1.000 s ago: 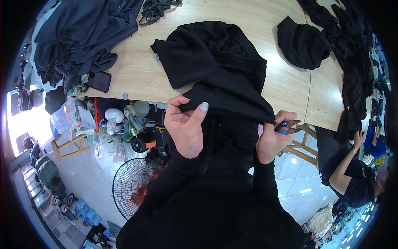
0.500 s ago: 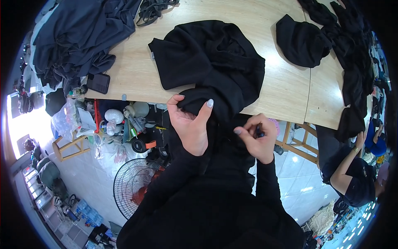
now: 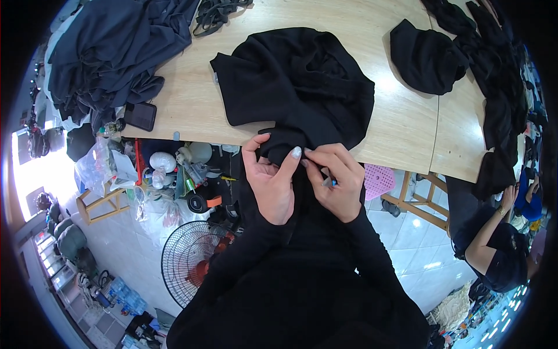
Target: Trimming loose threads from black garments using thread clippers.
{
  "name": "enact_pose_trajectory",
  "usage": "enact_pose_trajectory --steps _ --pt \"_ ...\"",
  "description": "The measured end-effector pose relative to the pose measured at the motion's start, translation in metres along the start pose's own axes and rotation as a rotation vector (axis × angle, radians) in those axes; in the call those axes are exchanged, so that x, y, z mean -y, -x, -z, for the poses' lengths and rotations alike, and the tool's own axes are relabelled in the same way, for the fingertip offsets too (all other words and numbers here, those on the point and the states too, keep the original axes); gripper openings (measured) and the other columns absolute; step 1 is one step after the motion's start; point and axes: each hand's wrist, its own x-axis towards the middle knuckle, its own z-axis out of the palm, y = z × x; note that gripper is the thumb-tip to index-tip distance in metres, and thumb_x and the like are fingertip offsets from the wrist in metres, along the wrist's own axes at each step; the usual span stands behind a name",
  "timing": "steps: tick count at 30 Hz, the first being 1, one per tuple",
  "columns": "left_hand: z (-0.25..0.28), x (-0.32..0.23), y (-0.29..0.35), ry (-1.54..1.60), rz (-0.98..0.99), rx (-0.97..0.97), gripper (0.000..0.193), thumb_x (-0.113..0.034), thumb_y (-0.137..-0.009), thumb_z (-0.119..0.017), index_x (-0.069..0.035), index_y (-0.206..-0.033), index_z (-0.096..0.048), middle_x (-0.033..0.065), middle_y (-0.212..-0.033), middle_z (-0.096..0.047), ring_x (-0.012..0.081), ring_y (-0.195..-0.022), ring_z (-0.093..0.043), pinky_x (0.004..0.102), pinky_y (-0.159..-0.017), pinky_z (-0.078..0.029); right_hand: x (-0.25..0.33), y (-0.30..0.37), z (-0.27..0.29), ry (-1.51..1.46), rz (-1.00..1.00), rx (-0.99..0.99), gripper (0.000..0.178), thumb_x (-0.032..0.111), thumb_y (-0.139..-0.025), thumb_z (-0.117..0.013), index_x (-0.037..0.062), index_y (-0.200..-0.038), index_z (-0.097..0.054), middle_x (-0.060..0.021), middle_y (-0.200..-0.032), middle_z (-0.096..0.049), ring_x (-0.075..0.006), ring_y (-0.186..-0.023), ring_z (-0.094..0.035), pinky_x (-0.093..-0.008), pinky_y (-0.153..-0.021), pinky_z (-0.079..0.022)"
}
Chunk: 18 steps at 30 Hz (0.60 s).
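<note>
A black garment [image 3: 296,81] lies bunched on the table, with one part hanging over the near edge. My left hand [image 3: 271,180] grips that hanging part, its fingers behind the cloth and its thumb in front. Close beside the left thumb, my right hand [image 3: 337,180] pinches with thumb and forefinger at the cloth; a thread between them is too fine to make out. Tucked in the right hand's curled fingers is a small dark tool with a bluish glint [image 3: 329,181], mostly hidden, its kind unclear.
The wooden table [image 3: 401,125] holds a dark navy cloth pile [image 3: 116,52], a phone [image 3: 140,116], black straps [image 3: 218,14] and a folded black piece [image 3: 427,58]. Below stand a floor fan [image 3: 189,262] and a pink perforated stool seat [image 3: 379,180]. Another person [image 3: 494,250] sits at right.
My right hand has moved left and up to meet my left thumb at the cloth, uncovering the pink seat. My left hand keeps its hold on the garment.
</note>
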Motion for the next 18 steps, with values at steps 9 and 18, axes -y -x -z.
enact_pose_trajectory --steps 9,18 --pt "0.017 0.007 -0.002 -0.169 -0.076 0.069 0.032 0.016 -0.097 -0.070 0.005 -0.127 -0.071 0.0101 -0.119 -0.075 0.0107 -0.103 -0.071 0.0221 -0.090 -0.055 0.005 -0.003 0.017 -0.170 -0.176 0.039 0.016 -0.005 -0.089 -0.082 0.0012 -0.104 -0.081 -0.0080 -0.090 -0.075 -0.0129 -0.067 -0.065 -0.0248 -0.058 -0.044" --pt "0.017 -0.001 0.006 -0.268 -0.111 0.195 0.028 0.013 -0.093 -0.077 0.005 -0.120 -0.073 0.0066 -0.113 -0.076 0.0037 -0.089 -0.067 0.0157 -0.075 -0.049 0.021 -0.014 0.004 -0.172 -0.336 -0.045 0.007 0.001 -0.093 -0.082 -0.0008 -0.099 -0.080 -0.0055 -0.085 -0.073 -0.0072 -0.064 -0.057 -0.0244 -0.055 -0.037"
